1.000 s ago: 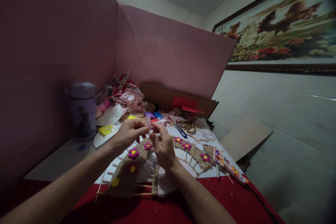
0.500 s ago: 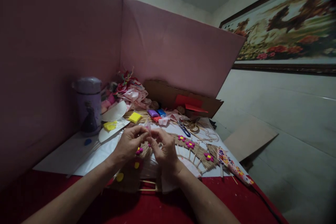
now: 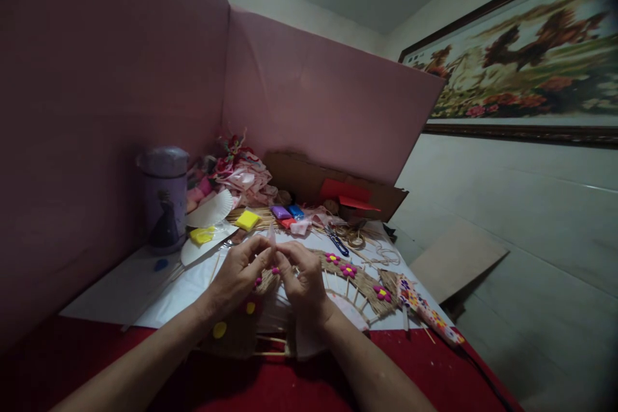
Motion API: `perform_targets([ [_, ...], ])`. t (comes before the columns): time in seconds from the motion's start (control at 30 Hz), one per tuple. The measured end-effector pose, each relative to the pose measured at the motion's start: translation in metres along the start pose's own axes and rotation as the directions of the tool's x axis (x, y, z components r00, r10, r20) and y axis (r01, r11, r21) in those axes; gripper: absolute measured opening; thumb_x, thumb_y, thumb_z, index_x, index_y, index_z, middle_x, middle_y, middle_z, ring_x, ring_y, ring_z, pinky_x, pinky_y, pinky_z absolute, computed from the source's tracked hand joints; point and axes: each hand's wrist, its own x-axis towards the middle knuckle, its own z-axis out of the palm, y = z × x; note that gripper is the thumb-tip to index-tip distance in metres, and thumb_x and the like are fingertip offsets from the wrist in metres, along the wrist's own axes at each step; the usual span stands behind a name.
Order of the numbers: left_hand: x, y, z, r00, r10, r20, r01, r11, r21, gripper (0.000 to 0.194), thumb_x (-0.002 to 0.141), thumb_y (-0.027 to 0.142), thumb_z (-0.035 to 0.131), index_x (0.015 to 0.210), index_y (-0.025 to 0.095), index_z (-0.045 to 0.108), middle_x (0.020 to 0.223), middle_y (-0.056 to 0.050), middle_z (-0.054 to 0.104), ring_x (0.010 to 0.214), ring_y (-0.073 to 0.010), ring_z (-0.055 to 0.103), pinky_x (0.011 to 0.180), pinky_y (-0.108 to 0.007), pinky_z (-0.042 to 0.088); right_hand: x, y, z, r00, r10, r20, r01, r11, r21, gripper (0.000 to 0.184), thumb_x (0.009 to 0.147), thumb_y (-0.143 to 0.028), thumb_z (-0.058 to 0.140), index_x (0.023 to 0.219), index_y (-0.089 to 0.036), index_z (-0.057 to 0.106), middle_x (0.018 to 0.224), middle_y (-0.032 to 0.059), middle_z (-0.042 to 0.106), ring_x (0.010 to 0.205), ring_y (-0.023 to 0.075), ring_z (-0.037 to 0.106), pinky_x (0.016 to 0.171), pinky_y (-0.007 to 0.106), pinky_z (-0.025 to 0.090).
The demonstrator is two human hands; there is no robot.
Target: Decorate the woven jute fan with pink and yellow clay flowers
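Note:
My left hand and my right hand meet fingertip to fingertip. Both are closed in a pinch on a small translucent pinkish piece, whose pointed top sticks up; the rest is hidden by fingers. Below them lies a fan-shaped piece of sticks and brown twine. Magenta clay flowers with yellow centres sit along its right band. On its left side are yellow clay discs and magenta bits, partly covered by my left hand.
Yellow, purple and blue clay packs lie behind my hands. Blue-handled scissors are beyond the fan. A flower-patterned tool with a cord lies right. A lilac tumbler stands left, near paper plates. Pink panels wall the back.
My fingers stay pinched together with only a slight shift around the translucent piece. The whole view has tilted a little; the things on the table have not moved.

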Motion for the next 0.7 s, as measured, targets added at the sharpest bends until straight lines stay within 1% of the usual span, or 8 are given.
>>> perform_targets([
  [0.13,-0.0008,0.0004,0.0008,1.0,0.006,-0.003,-0.006,1.0,0.029,0.024,0.085,0.037,0.044,0.076,0.017,0.052,0.067,0.003,0.047,0.057,-0.0096,0.045,0.048,-0.02,0.039,0.0003,0.0001,-0.0003,1.0,0.009,0.012,-0.009,1.0,0.004,0.016,0.086,-0.019,0.048,0.093,-0.017,0.062,0.078,0.0043,0.063,0.073,0.0149,0.056,0.066,0.027,0.044],
  [0.27,-0.0004,0.0013,0.0008,0.999,0.051,-0.016,-0.049,0.995,0.091,0.024,0.086,0.034,0.042,0.073,0.017,0.052,0.065,0.003,0.047,0.057,-0.0097,0.045,0.051,-0.021,0.038,-0.0002,0.0,0.0001,1.0,0.014,0.011,-0.014,1.0,0.005,0.017,0.086,-0.019,0.047,0.093,-0.016,0.062,0.078,0.0045,0.062,0.072,0.0149,0.056,0.066,0.027,0.044],
  [0.4,0.0,0.0023,0.0004,0.995,0.098,-0.03,-0.092,0.984,0.154,0.023,0.086,0.031,0.042,0.072,0.017,0.051,0.064,0.003,0.047,0.058,-0.0096,0.044,0.053,-0.021,0.037,-0.0005,-0.0008,-0.0003,1.0,0.004,0.021,-0.004,1.0,-0.011,0.016,0.086,-0.02,0.047,0.091,-0.016,0.062,0.077,0.0045,0.063,0.073,0.0154,0.056,0.068,0.028,0.044],
  [0.53,0.0001,0.0049,0.0009,0.994,0.101,-0.029,-0.096,0.983,0.156,0.024,0.087,0.032,0.04,0.072,0.017,0.051,0.065,0.003,0.048,0.059,-0.0098,0.045,0.054,-0.021,0.037,0.0,-0.0007,-0.0003,1.0,0.017,0.009,-0.017,1.0,-0.023,0.017,0.086,-0.02,0.047,0.091,-0.016,0.062,0.077,0.0044,0.063,0.073,0.0152,0.056,0.068,0.028,0.044],
  [0.63,-0.0004,0.007,0.0013,0.99,0.138,-0.018,-0.132,0.975,0.177,0.02,0.086,0.031,0.043,0.075,0.018,0.054,0.067,0.003,0.051,0.063,-0.0107,0.048,0.058,-0.022,0.038,0.0003,-0.0002,0.0,0.999,0.036,-0.005,-0.036,0.998,-0.042,0.018,0.087,-0.021,0.046,0.091,-0.017,0.063,0.078,0.0046,0.064,0.072,0.015,0.057,0.067,0.027,0.044],
  [0.7,-0.0009,0.0075,0.0014,0.993,0.121,-0.012,-0.117,0.98,0.159,0.02,0.085,0.032,0.044,0.074,0.017,0.054,0.067,0.002,0.052,0.061,-0.0108,0.048,0.056,-0.021,0.038,0.0005,-0.0005,-0.0001,0.999,0.039,0.002,-0.038,0.998,-0.049,0.018,0.087,-0.02,0.045,0.089,-0.017,0.063,0.077,0.004,0.064,0.07,0.0146,0.056,0.067,0.027,0.043],
])
